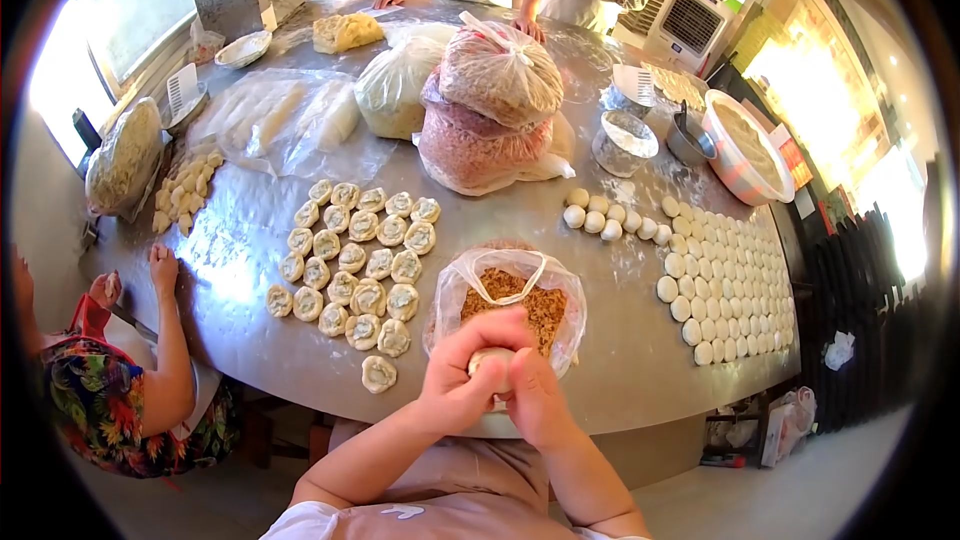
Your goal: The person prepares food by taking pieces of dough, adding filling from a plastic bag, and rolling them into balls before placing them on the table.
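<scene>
A pale piece of dough [490,361] is held between both my hands near the table's front edge. My left hand [462,372] is wrapped round it, fingers curled over the top. My right hand [533,395] presses on its right side with bent fingers, and much of the dough is hidden. Just beyond stands a clear plastic bag of brown crumbly filling [542,318], its rim partly behind my fingers. To the left lie several flat dough pieces with pale centres [350,258]. Rows of smooth white dough balls [725,290] cover the right side.
Tied bags of pink filling [490,145] are stacked mid-table, beside a bag of pale dough [392,90]. Small dough chunks [187,190] lie at left. A floury tub [625,143] and a large basin [742,145] stand at right. A seated person [120,380] works at left; two people stand behind.
</scene>
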`<state>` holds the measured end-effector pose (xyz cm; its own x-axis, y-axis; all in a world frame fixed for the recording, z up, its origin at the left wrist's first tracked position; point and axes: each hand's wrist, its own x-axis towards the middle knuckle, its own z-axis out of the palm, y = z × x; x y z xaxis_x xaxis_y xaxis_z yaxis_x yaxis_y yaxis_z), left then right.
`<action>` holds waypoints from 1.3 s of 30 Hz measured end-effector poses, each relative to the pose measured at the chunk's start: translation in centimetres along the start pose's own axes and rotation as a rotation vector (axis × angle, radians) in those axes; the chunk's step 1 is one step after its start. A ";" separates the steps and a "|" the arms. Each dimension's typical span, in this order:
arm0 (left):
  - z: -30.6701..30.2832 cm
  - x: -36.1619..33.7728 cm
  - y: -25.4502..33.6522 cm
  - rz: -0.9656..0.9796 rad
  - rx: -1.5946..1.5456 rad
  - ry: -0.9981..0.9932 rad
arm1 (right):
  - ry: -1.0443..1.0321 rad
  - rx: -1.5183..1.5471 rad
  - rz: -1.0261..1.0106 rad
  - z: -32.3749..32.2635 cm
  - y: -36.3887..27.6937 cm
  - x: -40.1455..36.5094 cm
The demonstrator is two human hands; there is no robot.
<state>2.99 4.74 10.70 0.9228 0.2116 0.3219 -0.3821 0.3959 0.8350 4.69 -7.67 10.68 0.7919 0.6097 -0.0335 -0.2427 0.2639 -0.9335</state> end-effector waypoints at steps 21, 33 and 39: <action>-8.7 -3.4 3.0 -0.279 0.031 0.194 | 0.861 -0.346 0.187 -25.2 -2.7 8.1; -10.4 -3.5 2.6 -0.385 0.021 0.296 | 0.970 -0.726 0.510 -32.7 -0.8 16.1; -10.4 -3.3 2.4 -0.413 0.011 0.277 | 0.981 -0.558 0.607 -32.0 -2.4 16.4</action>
<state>-1.52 14.27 7.04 0.9486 0.2690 -0.1665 0.0149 0.4877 0.8729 36.15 -22.21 0.91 0.7744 -0.3449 -0.5304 -0.6307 -0.3543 -0.6905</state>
